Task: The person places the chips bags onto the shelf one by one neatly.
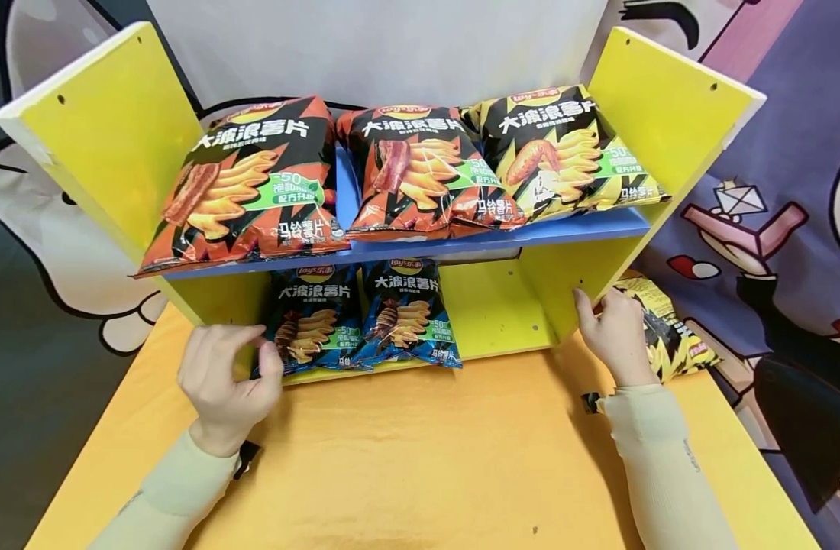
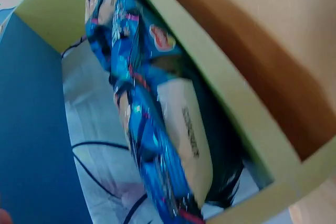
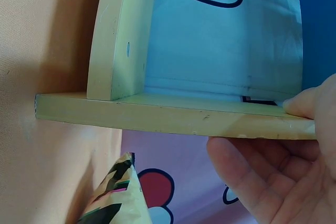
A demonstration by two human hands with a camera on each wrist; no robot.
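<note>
A yellow shelf unit with a blue middle board stands on the table. By its left side panel is my left hand, thumb and forefinger apart; whether it touches the panel cannot be told. Just right of that hand, two blue chip bags stand side by side in the lower compartment, also seen blurred in the left wrist view. My right hand grips the front edge of the right side panel, thumb inside and fingers outside.
On the blue board lean two red chip bags and a yellow chip bag. Outside the right panel, another yellow bag lies on the orange-yellow tabletop. A cartoon-printed cloth hangs behind.
</note>
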